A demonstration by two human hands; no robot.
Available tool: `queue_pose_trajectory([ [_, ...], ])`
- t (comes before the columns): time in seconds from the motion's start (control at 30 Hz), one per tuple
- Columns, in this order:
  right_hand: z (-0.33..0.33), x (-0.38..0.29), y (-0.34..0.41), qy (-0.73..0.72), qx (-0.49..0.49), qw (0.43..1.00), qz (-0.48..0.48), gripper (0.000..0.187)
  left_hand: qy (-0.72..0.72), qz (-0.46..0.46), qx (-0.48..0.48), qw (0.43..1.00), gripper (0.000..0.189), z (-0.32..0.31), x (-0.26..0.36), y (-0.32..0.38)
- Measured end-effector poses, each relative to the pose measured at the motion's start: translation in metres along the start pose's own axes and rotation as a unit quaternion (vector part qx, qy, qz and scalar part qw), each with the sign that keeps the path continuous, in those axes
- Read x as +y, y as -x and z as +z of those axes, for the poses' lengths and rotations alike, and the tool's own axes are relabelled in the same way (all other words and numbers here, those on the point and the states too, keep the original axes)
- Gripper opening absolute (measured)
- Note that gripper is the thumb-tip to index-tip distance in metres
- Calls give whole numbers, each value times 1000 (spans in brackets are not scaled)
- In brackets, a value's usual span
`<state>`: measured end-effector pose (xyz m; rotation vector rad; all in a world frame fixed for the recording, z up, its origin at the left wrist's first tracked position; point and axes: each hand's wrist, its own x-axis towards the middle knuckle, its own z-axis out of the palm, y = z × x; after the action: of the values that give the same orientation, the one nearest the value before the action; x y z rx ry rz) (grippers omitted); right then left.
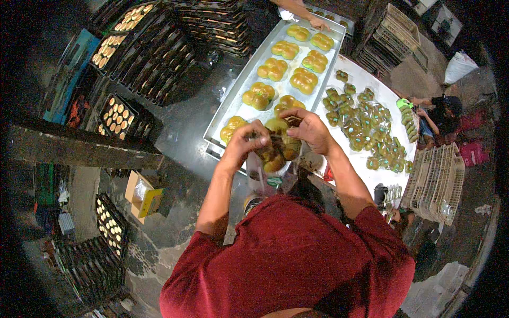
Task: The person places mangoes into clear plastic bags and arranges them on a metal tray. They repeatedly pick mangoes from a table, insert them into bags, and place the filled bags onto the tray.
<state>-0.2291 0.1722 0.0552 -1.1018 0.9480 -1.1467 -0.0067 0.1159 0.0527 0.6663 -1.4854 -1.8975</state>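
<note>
Between my two hands hangs a cluster of browned bread buns (276, 161), in what looks like a clear plastic bag (258, 175) with a small teal mark low on it. My left hand (248, 141) grips the bag's left side, fingers curled inward. On the other side, my right hand (310, 129) pinches the upper right, thumb and forefinger close to the buns. Motion blur hides the exact fingertip contact. Just beyond them, a long metal tray (243, 75) carries two rows of glossy bun clusters (304, 80). My left hand overlaps the nearest left cluster (232, 129).
Bagged buns (362, 123) lie piled on a white table (391, 163) at right. Another person's hand (318, 24) touches the tray's far end; more people (441, 113) are at right. Stacked plastic crates (431, 183), racked black trays (155, 55) and an open carton (145, 196) stand around.
</note>
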Motion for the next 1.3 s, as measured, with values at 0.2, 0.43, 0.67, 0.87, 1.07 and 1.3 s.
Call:
queue_pose_trajectory([
  [0.2, 1, 17, 21, 235, -224, 945, 30, 46, 36, -48, -97, 994, 10, 16, -17, -31],
  [0.43, -66, 67, 38, 160, 228, 958, -69, 46, -217, 80, 173, 957, 14, 18, -43, -52],
  [0.67, -91, 83, 54, 323, 561, 762, 30, 47, -201, -34, 115, 972, 17, -8, -35, -22],
  [0.87, -8, 53, 17, 174, 95, 980, 2, 34, -274, -153, 45, 948, 14, 7, -23, -25],
  [1.07, 18, 31, -11, 35, 5, 995, -89, 19, -97, -17, 206, 974, 12, -6, -21, -8],
  [1.3, 20, 106, -82, -22, -90, 995, 24, 23, 149, 90, 201, 964, 18, -49, 0, 51],
])
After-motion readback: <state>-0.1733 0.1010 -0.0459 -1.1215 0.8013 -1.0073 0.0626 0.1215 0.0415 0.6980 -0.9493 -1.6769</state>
